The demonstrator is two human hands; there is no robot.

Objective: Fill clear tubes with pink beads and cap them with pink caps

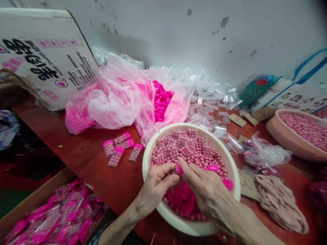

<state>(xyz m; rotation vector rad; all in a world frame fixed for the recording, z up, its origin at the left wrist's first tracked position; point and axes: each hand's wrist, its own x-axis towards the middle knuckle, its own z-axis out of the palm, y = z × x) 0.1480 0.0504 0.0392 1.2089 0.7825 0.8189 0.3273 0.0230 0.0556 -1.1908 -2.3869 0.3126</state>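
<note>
Both hands work over a cream plastic basin full of small pink candy balls, with several bright pink caps heaped at its near side. My left hand grips a small clear case, mostly hidden in its fingers. My right hand pinches a pink cap against that case. Two more pink caps lie on the balls beside my right hand. Several filled, capped cases lie on the red table left of the basin.
A pink plastic bag of caps sits behind the basin, with a heap of empty clear cases at the wall. A second basin of candy stands far right. A cardboard box leans at left; a box of filled cases sits below the table.
</note>
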